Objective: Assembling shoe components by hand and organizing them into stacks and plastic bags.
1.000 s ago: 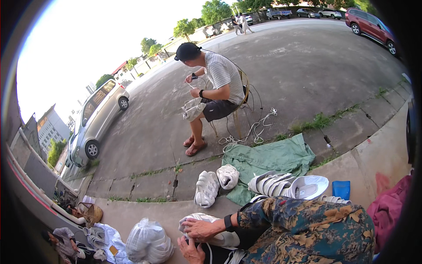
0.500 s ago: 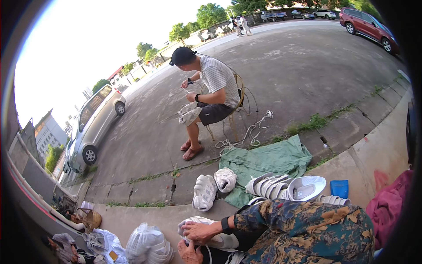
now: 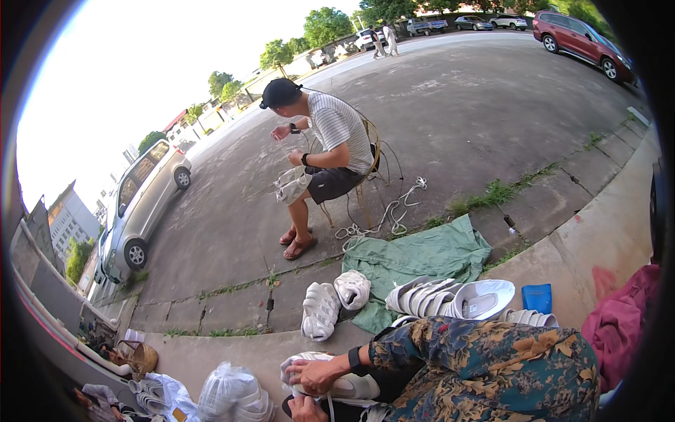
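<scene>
A white shoe (image 3: 355,385) lies sideways at the bottom middle, beside floral fabric (image 3: 492,366) on me. My right hand (image 3: 316,375), a black band at its wrist, is closed over the shoe's left end. Just below, my left hand (image 3: 308,409) is curled close to the shoe, partly cut off by the picture's edge. A thin white cord (image 3: 330,406) runs down beside its fingers; whether they grip it is unclear. Past the shoe are two white strappy shoes (image 3: 320,311), and to the right a row of white shoe pieces (image 3: 422,297) with a pale insole-like piece (image 3: 484,299).
A green cloth (image 3: 422,257) covers the pavement ahead. Beyond it a person (image 3: 330,133) sits on a chair with white shoe parts on the lap. White rope (image 3: 397,211) trails behind. A stuffed plastic bag (image 3: 232,395) stands left; a blue container (image 3: 537,299) and magenta cloth (image 3: 622,306) are right.
The view has shifted slightly. My right hand stays on the shoe, while my left sits a little lower. The seated person's hands have moved apart.
</scene>
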`<action>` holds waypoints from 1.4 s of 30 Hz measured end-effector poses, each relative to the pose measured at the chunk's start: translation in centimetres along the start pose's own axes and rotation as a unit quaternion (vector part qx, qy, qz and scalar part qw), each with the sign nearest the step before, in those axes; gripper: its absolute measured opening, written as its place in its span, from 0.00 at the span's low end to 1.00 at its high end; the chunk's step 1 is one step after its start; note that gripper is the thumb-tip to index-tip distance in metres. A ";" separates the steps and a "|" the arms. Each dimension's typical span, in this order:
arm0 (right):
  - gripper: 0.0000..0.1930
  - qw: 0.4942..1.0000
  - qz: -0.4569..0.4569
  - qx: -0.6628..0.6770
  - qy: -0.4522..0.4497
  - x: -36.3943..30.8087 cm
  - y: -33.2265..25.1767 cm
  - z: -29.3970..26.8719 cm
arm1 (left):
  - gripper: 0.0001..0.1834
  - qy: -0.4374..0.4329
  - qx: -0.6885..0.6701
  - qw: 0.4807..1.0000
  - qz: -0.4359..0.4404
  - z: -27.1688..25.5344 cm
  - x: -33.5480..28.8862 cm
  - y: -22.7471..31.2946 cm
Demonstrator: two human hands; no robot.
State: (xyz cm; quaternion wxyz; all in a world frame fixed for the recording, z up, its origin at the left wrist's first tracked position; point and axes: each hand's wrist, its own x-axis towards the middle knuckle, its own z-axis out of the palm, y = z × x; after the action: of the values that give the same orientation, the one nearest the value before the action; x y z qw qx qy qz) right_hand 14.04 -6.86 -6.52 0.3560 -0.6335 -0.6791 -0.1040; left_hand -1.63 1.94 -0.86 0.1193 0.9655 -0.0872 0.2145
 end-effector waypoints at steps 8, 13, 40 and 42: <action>0.14 0.999 0.025 -0.017 -0.032 0.1 -1.4 -1.5 | 0.12 0.004 -0.022 0.999 -0.028 -1.4 0.8 1.7; 0.10 0.999 0.031 -0.015 -0.042 0.1 -3.4 -4.4 | 0.13 0.028 -0.054 0.998 -0.035 -1.0 1.2 1.6; 0.07 0.991 0.084 -0.016 -0.102 -0.5 -1.2 -9.1 | 0.06 -0.057 -0.407 0.912 -0.013 -4.1 6.0 13.8; 0.07 0.989 0.068 -0.080 -0.107 0.1 -0.9 -8.5 | 0.05 -0.075 -0.517 0.822 -0.226 -2.7 6.0 11.8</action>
State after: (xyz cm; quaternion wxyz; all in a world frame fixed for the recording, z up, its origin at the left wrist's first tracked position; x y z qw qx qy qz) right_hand 16.15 -12.01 -0.01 0.2359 -0.7119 -0.6583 -0.0649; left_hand 0.10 -9.33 6.37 0.6394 0.7677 0.0266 0.0322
